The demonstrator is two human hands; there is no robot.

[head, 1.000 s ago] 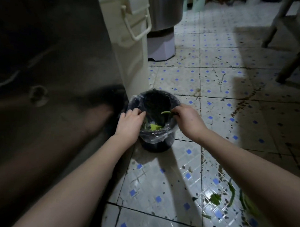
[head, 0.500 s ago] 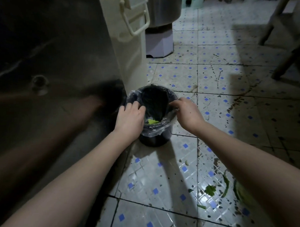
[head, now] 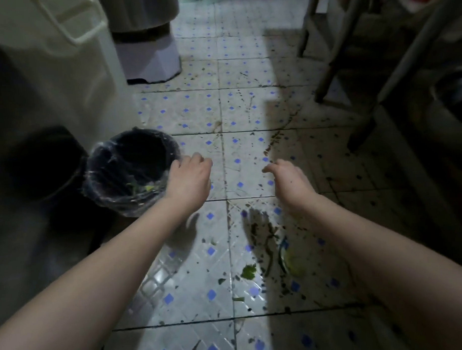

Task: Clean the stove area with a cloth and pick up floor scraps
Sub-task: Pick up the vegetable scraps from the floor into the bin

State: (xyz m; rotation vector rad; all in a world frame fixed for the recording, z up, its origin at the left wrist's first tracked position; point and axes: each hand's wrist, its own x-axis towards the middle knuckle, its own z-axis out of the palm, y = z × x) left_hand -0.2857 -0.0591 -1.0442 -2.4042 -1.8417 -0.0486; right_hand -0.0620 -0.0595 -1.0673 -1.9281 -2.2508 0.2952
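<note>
Both hands hang apart above the floor, fingers loosely curled and holding nothing that I can see: the left hand (head: pixel 189 180) is just beside the small black bin lined with a clear plastic bag (head: pixel 135 173), the right hand (head: pixel 290 180) out over the tiles. The green vegetable scraps (head: pixel 249 272) lie nearer the person on the white floor with blue diamonds (head: pixel 210 296), which looks wet. Limp bits may stick flat or slip from the fingertips, and a careless left hand could tip the light bin. The right forearm covers some scraps, the dim light blurs specks and dirt, and neither stove nor cloth is in view.
</note>
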